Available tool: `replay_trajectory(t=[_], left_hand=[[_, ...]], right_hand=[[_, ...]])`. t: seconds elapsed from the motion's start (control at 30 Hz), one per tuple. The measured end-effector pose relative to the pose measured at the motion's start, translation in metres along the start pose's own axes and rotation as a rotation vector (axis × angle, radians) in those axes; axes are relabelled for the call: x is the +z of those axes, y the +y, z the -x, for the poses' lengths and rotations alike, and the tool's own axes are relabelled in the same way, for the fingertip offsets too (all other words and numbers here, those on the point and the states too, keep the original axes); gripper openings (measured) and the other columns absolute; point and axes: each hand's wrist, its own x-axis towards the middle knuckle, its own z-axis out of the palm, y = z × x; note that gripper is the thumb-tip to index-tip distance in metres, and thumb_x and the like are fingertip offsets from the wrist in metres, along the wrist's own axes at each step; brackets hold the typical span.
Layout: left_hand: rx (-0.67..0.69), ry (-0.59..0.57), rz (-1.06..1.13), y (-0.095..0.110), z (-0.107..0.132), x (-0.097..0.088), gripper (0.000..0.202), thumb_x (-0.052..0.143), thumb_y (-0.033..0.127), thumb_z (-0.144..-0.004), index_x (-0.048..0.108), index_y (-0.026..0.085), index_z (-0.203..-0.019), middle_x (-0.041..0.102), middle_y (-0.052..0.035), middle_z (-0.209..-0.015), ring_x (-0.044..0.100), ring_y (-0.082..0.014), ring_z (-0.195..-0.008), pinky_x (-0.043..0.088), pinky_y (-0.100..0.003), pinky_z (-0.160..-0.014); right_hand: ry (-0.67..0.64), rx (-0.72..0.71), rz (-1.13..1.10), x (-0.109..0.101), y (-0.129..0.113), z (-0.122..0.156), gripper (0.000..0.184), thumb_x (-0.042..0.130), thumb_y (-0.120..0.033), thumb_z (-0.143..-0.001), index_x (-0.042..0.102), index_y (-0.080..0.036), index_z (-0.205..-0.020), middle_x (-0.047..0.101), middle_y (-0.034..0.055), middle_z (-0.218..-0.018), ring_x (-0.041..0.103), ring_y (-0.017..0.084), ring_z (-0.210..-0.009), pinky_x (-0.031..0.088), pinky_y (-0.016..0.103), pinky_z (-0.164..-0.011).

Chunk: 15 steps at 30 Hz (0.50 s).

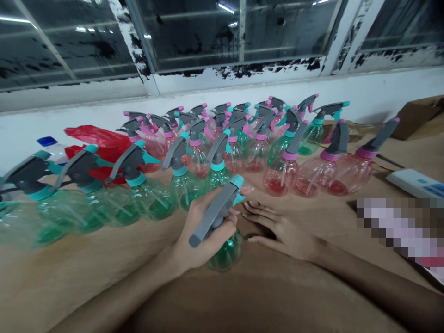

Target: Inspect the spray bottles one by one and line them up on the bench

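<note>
My left hand (197, 231) is closed around the neck of a green spray bottle (225, 252) with a grey trigger head and a teal nozzle. The bottle is close in front of me, its nozzle pointing away to the right. Just right of it, my right hand (277, 226) lies palm down on the table with fingers stretched out, holding nothing. Several more green spray bottles (152, 199) stand in a row to the left. Pink spray bottles (279, 175) stand beyond my right hand.
Behind these, more spray bottles crowd toward the wall below the windows (239, 32). A red plastic bag (104, 138) and a blue-capped bottle (48, 143) are at the left. A white device (416, 182) with cables and a cardboard box (418, 115) sit on the right of the wooden table (277, 296).
</note>
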Motion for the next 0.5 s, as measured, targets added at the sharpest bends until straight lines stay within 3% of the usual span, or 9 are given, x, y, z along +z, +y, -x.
replay_trajectory(t=[0.27,0.5], left_hand=[[0.021,-0.029,0.020,-0.0002,0.0003,-0.0018,0.037,0.052,0.010,-0.069,0.061,0.027,-0.101,0.059,0.0006,-0.079,0.062,-0.0179,-0.072,0.050,-0.031,-0.067],[0.012,0.036,-0.049,-0.0077,0.0035,0.0012,0.016,0.053,0.015,-0.071,0.056,0.025,-0.084,0.055,0.0020,-0.071,0.057,-0.0175,-0.065,0.045,-0.030,-0.061]], right_hand=[[-0.008,0.001,0.021,-0.0008,-0.0005,-0.0003,0.060,0.051,-0.049,-0.087,0.040,-0.020,-0.138,0.041,0.0079,-0.143,0.032,0.024,-0.134,0.033,0.047,-0.109],[-0.006,0.003,0.013,0.0006,0.0006,-0.0002,0.061,0.051,-0.049,-0.087,0.035,-0.023,-0.140,0.041,0.0072,-0.144,0.032,0.024,-0.134,0.032,0.048,-0.109]])
